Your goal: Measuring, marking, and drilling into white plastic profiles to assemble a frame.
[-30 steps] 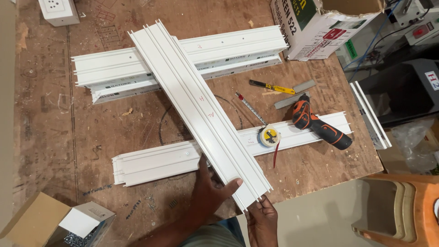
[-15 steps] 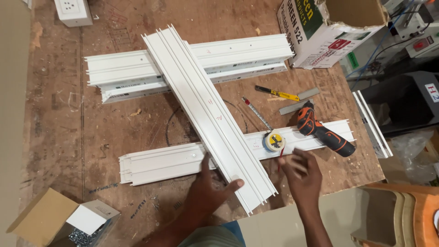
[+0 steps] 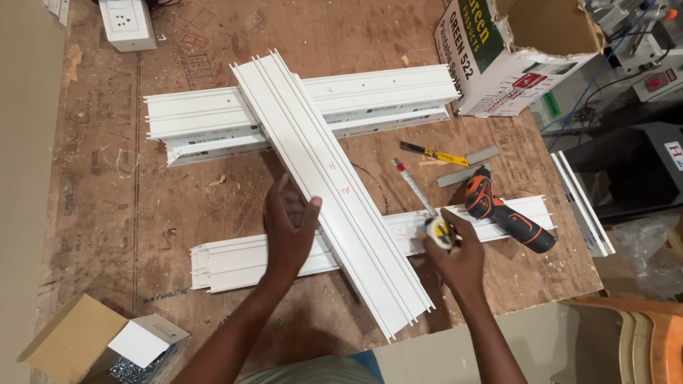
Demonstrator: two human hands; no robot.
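A long white ribbed plastic channel (image 3: 327,178) lies diagonally across the wooden table, resting on other white channels. My left hand (image 3: 288,227) lies flat beside its left edge, fingers touching it near the middle. My right hand (image 3: 455,259) grips a small yellow-and-grey tape measure (image 3: 441,231), whose short length of tape (image 3: 413,185) runs up and to the left. The hand sits on the white channel (image 3: 263,259) that lies crosswise near the table's front.
A stack of white channels (image 3: 370,96) lies across the back. An orange-and-black power drill (image 3: 501,213), a yellow-handled knife (image 3: 430,152) and a grey strip (image 3: 468,166) lie right. A cardboard box (image 3: 523,57) stands back right, a small screw box (image 3: 107,348) front left, a white socket box (image 3: 128,25) back left.
My left hand has slid up from the channel's near end to its middle. My right hand moved right from the channel's end and took hold of the tape measure.
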